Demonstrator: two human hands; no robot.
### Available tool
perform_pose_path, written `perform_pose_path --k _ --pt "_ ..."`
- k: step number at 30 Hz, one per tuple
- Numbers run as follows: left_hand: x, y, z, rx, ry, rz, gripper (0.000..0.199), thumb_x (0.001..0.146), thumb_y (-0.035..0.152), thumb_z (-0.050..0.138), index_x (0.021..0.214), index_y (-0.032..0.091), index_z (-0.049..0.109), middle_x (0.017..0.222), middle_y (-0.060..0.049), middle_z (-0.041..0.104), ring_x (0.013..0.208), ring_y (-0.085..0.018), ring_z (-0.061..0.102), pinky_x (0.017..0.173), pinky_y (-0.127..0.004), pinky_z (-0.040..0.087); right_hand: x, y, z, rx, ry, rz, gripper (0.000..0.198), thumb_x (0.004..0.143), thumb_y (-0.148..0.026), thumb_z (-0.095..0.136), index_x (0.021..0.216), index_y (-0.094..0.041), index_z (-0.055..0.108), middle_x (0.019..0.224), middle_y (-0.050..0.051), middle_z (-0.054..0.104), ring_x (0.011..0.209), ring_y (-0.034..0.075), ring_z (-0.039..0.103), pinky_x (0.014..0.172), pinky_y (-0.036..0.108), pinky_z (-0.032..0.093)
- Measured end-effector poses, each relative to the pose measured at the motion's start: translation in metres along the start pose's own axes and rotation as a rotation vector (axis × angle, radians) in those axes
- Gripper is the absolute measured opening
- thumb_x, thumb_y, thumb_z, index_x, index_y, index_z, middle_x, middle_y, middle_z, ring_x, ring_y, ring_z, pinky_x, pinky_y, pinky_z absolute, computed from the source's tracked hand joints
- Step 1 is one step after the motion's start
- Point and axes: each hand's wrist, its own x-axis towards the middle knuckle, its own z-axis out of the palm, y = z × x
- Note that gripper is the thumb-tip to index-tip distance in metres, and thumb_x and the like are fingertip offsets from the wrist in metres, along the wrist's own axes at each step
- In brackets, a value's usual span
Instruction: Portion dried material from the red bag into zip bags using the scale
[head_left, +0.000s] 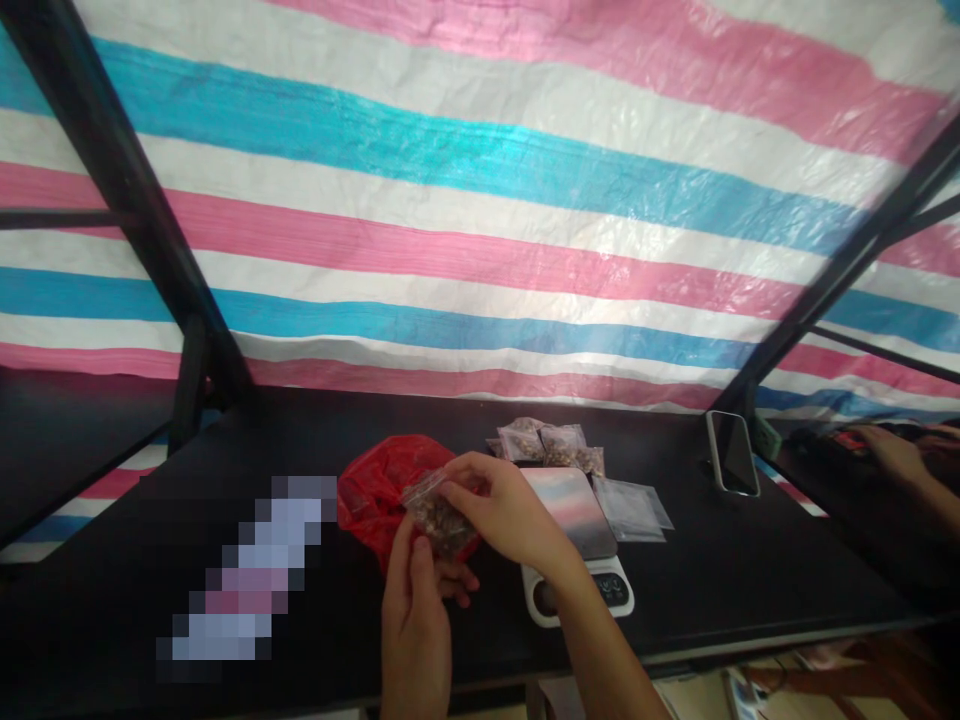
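Both my hands hold a small clear plastic bag (435,515) filled with brownish pieces, just above the black table (750,590). My left hand (416,610) grips its lower edge from below. My right hand (506,510) pinches its top edge. Behind the small bag lies a red plastic bag (375,485), crumpled and open. Right of my hands stands a small white kitchen scale (592,560) with a shiny metal plate, nothing on it.
Several filled small bags (544,442) lie behind the scale, and empty clear bags (634,508) lie to its right. A phone (731,452) leans upright at the back right. Another person's hand (896,455) works at the far right. Black frame posts flank the table; a striped tarp hangs behind.
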Motion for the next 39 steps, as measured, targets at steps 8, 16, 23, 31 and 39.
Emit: perform_pose_path --k 8,16,23,31,39 --pt "0.01 0.006 -0.005 0.528 0.063 0.433 0.053 0.096 0.064 0.059 0.128 0.025 0.075 0.101 -0.008 0.082 0.089 -0.026 0.079 0.08 -0.036 0.062 -0.024 0.001 -0.038 0.265 -0.029 -0.074 0.021 0.093 -0.043 0.078 0.098 -0.023 0.074 0.088 0.0 0.076 0.077 0.016 0.068 0.075 0.03 0.055" --pt "0.002 0.004 0.023 0.55 -0.249 0.717 0.026 0.096 0.049 0.066 0.101 0.029 0.081 0.094 -0.002 0.084 0.078 -0.019 0.077 0.074 -0.026 0.062 -0.07 0.024 -0.072 0.19 0.33 -0.055 0.023 0.091 -0.045 0.074 0.087 -0.023 0.07 0.086 0.002 0.072 0.083 0.019 0.065 0.081 0.033 0.052" --pt "-0.008 -0.011 0.043 0.547 -0.276 0.589 0.028 0.094 0.052 0.067 0.094 0.03 0.083 0.089 -0.003 0.084 0.079 -0.021 0.078 0.071 -0.027 0.059 -0.072 0.053 -0.095 -0.259 0.743 0.083 0.017 0.087 -0.031 0.061 0.071 -0.024 0.06 0.076 0.001 0.061 0.079 0.022 0.058 0.08 0.037 0.047" --pt "-0.001 -0.006 0.034 0.842 -0.054 0.664 0.026 0.089 0.049 0.062 0.086 0.029 0.078 0.076 -0.003 0.081 0.062 -0.024 0.075 0.059 -0.031 0.051 -0.068 0.071 -0.102 -0.541 0.868 0.207 0.015 0.094 -0.031 0.071 0.099 -0.023 0.082 0.107 0.012 0.074 0.108 0.033 0.064 0.101 0.045 0.044" --pt "-0.012 -0.01 0.015 1.0 -0.068 0.964 0.014 0.098 0.04 0.061 0.098 0.033 0.074 0.067 0.002 0.078 0.051 -0.022 0.069 0.051 -0.031 0.041 -0.077 0.079 -0.128 -0.425 1.177 0.184 0.031 0.099 -0.038 0.054 0.097 -0.02 0.079 0.106 0.015 0.076 0.096 0.031 0.062 0.091 0.043 0.045"
